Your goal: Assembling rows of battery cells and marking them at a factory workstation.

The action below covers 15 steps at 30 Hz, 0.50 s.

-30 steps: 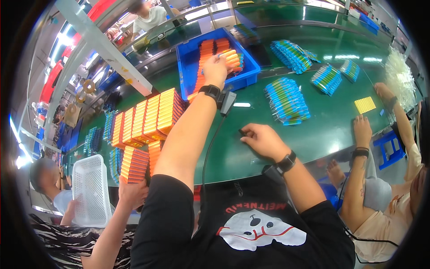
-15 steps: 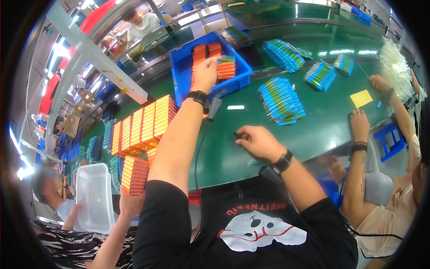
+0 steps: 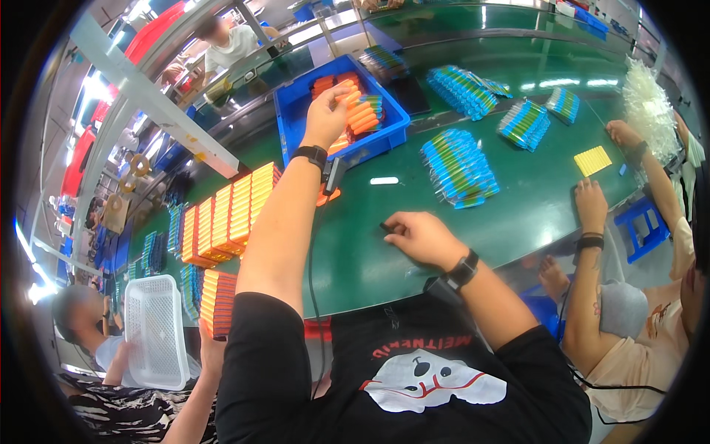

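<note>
My left hand [image 3: 327, 117] is over the blue bin [image 3: 381, 142], its fingers curled on some orange sticks [image 3: 361, 115], which sit at a tilt. The ends of these sticks between my fingers are partly hidden. More orange sticks and a few blue-green ones lie in the bin. My right hand [image 3: 423, 238] rests low over the green table [image 3: 355, 263], closed with thumb and forefinger around a small black piece [image 3: 387, 227] whose kind does not show. Right of the bin lies a pile of blue-and-green sticks in clear wrap [image 3: 460, 169].
Stacked orange stick blocks [image 3: 229, 214] stand left of my left forearm. A neighbour's hand [image 3: 212, 348] holds one block near a white basket [image 3: 155, 333]. More wrapped packs [image 3: 523, 124], a yellow block [image 3: 593, 160] and another person's hands [image 3: 590, 203] are at right. A cable hangs by my left wrist.
My left hand has shifted slightly left, and the orange sticks beside its fingers now lie more tilted. The neighbour's block has moved a little lower. My right hand stays nearly the same.
</note>
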{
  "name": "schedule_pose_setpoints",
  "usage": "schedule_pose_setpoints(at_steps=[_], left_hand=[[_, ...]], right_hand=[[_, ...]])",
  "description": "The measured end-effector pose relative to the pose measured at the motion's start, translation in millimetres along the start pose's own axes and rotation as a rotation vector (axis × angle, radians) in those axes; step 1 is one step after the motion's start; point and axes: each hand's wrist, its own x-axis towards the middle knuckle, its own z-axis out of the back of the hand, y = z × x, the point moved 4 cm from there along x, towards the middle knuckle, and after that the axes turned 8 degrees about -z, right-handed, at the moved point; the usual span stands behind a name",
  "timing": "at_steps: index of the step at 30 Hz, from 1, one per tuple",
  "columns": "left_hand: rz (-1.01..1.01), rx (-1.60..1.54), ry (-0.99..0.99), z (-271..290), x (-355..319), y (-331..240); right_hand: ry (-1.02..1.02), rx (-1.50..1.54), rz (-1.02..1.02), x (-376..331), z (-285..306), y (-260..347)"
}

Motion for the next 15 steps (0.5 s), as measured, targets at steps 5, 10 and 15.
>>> schedule_pose_setpoints(at_steps=[5,10,15], left_hand=[[-0.157,0.401,0.174,1.8,10.0,4.2],[0.023,0.291,0.188,4.8,10.4,8.1],[0.293,-0.166,-0.063,-7.1,-2.2,6.4]], right_hand=[[-0.035,0.02,0.025,0.9,-1.8,-3.6],[-0.01,-0.038,0.02,4.2,-0.5,2.6],[0.074,-0.191,0.054,20.9,28.2,21.9]])
